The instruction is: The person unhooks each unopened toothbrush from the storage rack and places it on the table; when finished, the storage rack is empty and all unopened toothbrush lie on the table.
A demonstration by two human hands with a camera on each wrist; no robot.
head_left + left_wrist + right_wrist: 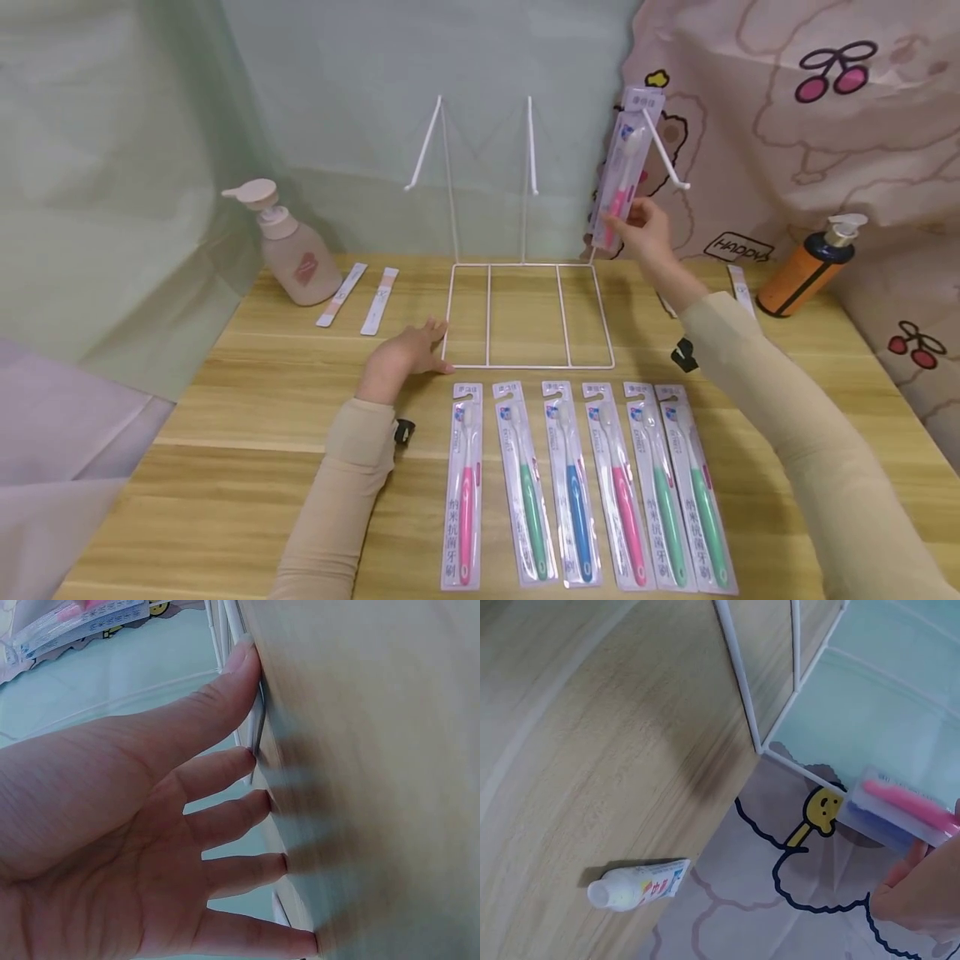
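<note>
A: Where is the pack (625, 167)?
B: The right hand (643, 233) is pinching its bottom end, up by the right hook (664, 154) of the rack (525, 312).
A: Is it heavy?
B: It is looking light, bendy and slippery, so gripping the card edge seems best. The left hand (405, 354) is resting flat, fingers (225, 769) straight, on the desk (247, 400) against the rack.

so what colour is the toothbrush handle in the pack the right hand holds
Pink toothbrush handle; clearest in the head view.
</note>
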